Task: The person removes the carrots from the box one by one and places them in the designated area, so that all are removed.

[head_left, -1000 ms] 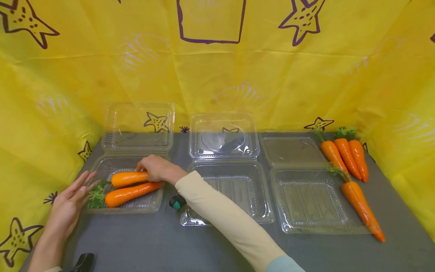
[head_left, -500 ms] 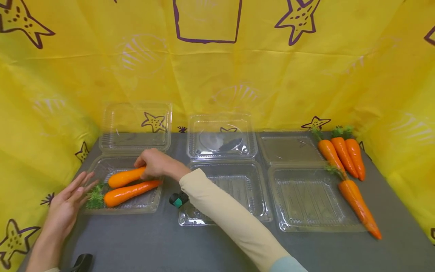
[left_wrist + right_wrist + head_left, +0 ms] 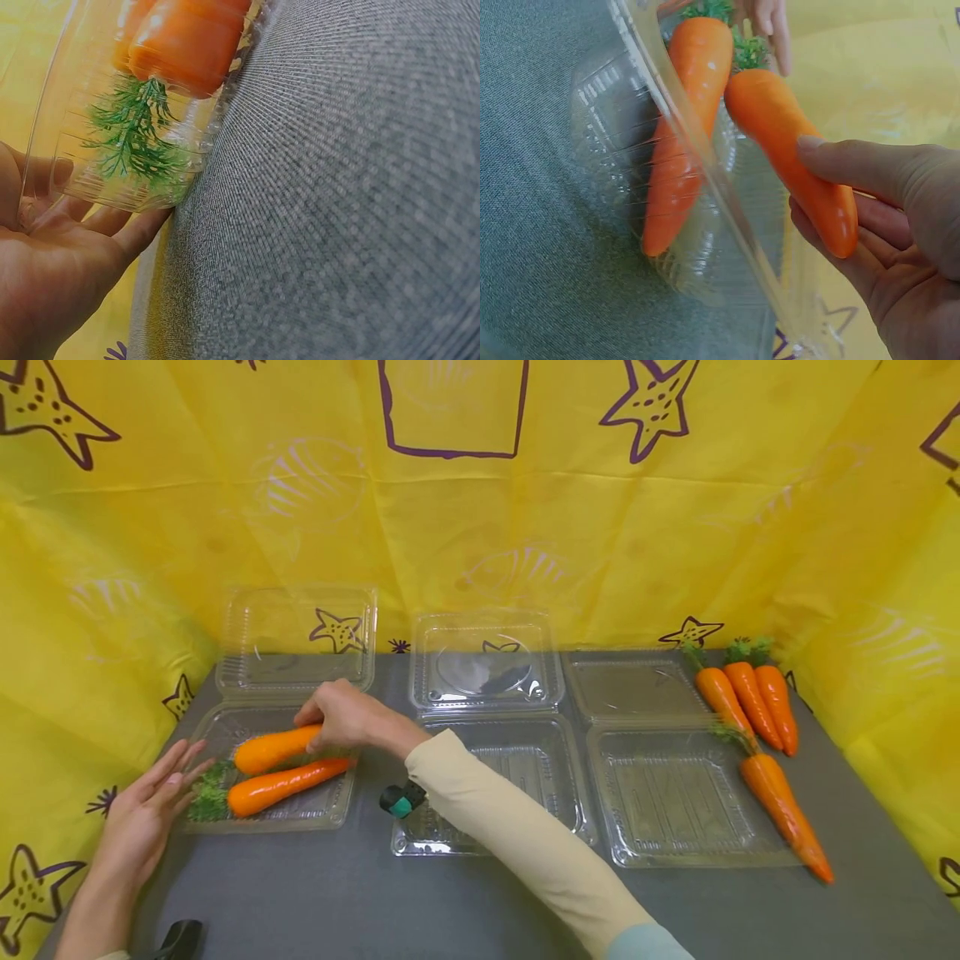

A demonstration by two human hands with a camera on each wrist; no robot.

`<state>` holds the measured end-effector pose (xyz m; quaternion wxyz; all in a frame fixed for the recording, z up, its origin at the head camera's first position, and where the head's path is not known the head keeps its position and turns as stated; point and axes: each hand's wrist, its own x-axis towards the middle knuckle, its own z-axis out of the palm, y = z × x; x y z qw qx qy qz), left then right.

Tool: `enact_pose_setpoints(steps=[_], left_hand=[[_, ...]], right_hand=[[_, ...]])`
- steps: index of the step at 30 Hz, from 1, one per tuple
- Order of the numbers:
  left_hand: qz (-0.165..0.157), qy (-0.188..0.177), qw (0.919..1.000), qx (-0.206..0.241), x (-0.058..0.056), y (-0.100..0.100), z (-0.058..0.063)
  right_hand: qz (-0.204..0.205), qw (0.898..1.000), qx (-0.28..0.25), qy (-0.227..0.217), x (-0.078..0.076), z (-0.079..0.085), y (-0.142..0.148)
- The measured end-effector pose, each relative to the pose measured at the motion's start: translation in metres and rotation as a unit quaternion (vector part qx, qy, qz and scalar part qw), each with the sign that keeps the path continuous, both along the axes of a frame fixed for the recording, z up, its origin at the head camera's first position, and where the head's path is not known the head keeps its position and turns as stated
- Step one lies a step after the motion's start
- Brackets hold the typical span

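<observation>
My right hand (image 3: 341,717) pinches an orange carrot (image 3: 780,135) near its tip end, thumb on one side and fingers underneath. This carrot is tilted, its tip end raised over the right side of the leftmost clear plastic clamshell container (image 3: 270,827). A second carrot (image 3: 285,787) lies inside that container, in front of the held one. Feathery green tops (image 3: 139,131) bunch at the container's left end. There my left hand (image 3: 142,814) rests with extended fingers against the end wall, some of them seen through the plastic in the left wrist view.
Two more open clear containers stand to the right, a middle one (image 3: 495,852) and a right one (image 3: 675,862). One carrot (image 3: 783,814) lies across the right container's side edge. Three carrots (image 3: 750,697) lie behind it. A yellow patterned cloth (image 3: 450,527) encloses the grey table (image 3: 337,902).
My right hand has risen slightly, lifting the tip end of the held carrot. The left hand stays at the container's end. The head view has shifted a little.
</observation>
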<state>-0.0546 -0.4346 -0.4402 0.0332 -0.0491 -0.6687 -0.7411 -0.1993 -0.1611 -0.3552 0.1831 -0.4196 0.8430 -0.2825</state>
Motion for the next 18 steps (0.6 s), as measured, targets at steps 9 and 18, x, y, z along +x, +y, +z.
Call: enact_pose_setpoints(steps=[9, 18], left_hand=[[0.000, 0.021, 0.9994, 0.029, -0.001, -0.003, 0.002], [-0.005, 0.024, 0.9994, 0.022, 0.000, 0.001, 0.001]], right_hand=[[0.004, 1.000, -0.010, 0.023, -0.004, 0.013, 0.009], [0.014, 0.998, -0.040, 0.046, -0.006, 0.010, 0.023]])
